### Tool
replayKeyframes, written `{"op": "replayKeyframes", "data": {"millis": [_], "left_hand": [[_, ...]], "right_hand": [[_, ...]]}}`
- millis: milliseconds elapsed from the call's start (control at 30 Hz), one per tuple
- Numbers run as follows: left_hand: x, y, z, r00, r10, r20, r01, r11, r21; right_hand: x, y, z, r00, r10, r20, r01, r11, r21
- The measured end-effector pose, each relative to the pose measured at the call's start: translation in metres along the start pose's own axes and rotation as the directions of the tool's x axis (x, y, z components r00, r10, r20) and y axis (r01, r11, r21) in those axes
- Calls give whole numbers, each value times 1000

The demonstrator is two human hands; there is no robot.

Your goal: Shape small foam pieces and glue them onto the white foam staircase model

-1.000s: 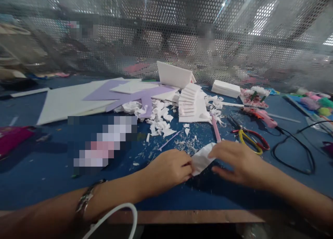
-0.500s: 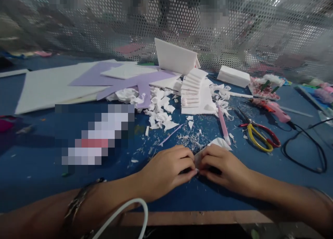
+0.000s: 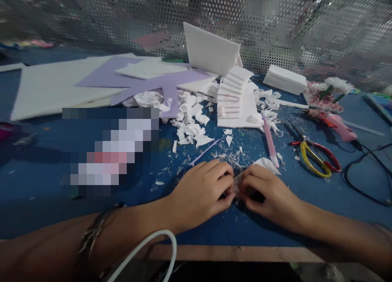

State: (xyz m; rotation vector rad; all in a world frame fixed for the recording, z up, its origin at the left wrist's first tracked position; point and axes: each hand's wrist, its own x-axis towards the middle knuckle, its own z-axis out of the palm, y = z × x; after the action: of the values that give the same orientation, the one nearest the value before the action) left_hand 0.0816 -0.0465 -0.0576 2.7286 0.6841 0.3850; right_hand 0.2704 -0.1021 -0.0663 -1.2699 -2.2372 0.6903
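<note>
Low over the front of the blue table, my left hand (image 3: 206,190) and my right hand (image 3: 271,192) meet with fingers bent inward. Between them is a piece of white tissue paper (image 3: 266,164), its loose end showing behind my right hand. Both hands pinch it at the fingertips; the pinched part is mostly hidden. Beyond them lie small paper shreds (image 3: 228,156) and a thin purple strip (image 3: 206,152). A pink pen-like tool (image 3: 270,142) rests just past my right hand.
Torn white paper (image 3: 191,128) and a white stepped foam model (image 3: 234,100) stand ahead. White and purple sheets (image 3: 58,83) cover the back left. To the right are scissors (image 3: 318,153), a pink glue gun (image 3: 337,124) and its black cord (image 3: 364,192). A perforated metal screen (image 3: 220,12) closes the back.
The camera view has shifted slightly, so the table's things sit higher and those at right farther right. Both hands stay together at the tissue paper, fingers moving only a little.
</note>
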Motion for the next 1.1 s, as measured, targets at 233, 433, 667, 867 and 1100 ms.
{"op": "replayKeyframes", "data": {"millis": [233, 433, 667, 867, 1100], "left_hand": [[0, -4, -2, 997, 55, 45, -56, 998, 12], [-1, -8, -5, 992, 98, 75, -95, 995, -37], [0, -6, -7, 993, 86, 82, -81, 995, -58], [2, -6, -7, 994, 48, 93, -42, 997, -72], [3, -5, -6, 996, 39, 80, -31, 995, -100]], "right_hand": [[1, 1, -8, 998, -50, 50, 54, 996, -66], [-3, -3, -19, 989, -143, 29, 144, 989, -20], [-1, -3, -11, 977, -172, 126, 182, 981, -67], [-3, -6, -30, 998, -61, 1, 60, 992, 109], [5, -14, -61, 984, 43, -175, -44, 999, -2]]}}
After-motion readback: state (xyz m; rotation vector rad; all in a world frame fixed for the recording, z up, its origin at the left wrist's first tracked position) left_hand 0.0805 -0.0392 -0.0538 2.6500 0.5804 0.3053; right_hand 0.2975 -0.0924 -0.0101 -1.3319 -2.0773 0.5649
